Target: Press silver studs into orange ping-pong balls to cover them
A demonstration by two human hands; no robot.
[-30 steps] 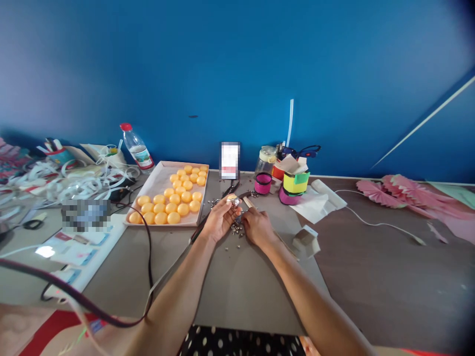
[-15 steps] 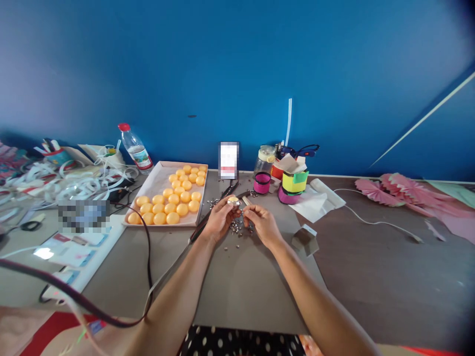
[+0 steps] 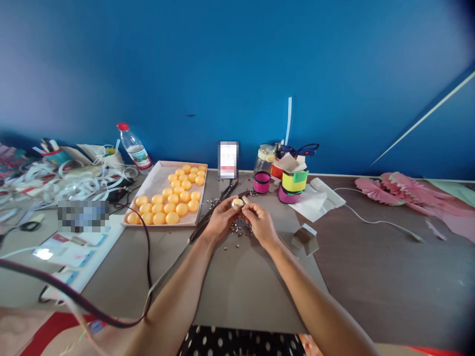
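Over the grey work surface my left hand (image 3: 219, 217) is closed on a round pale-yellow disc (image 3: 237, 202) with silvery pieces around its rim. My right hand (image 3: 261, 222) meets it from the other side, thumb and fingers pinched together at the disc's edge. Whatever lies in that pinch is too small to make out. Just beyond the right fingers shows the end of a thin pale stick (image 3: 245, 200); I cannot tell if the hand touches it. Small shiny metal bits (image 3: 237, 228) are heaped and scattered beneath both hands.
To the left stands a shallow tray (image 3: 146, 174) of glossy orange domes, with a red-capped bottle (image 3: 136, 148) behind. A phone (image 3: 228, 159) leans against the blue wall. Magenta tape (image 3: 261, 182) and a yellow roll (image 3: 295, 182) sit right. Cables (image 3: 149, 257) cross the left side.
The yellow disc has shifted slightly right and down and now faces up more fully. My right fingers have come closer to it, right at its edge.
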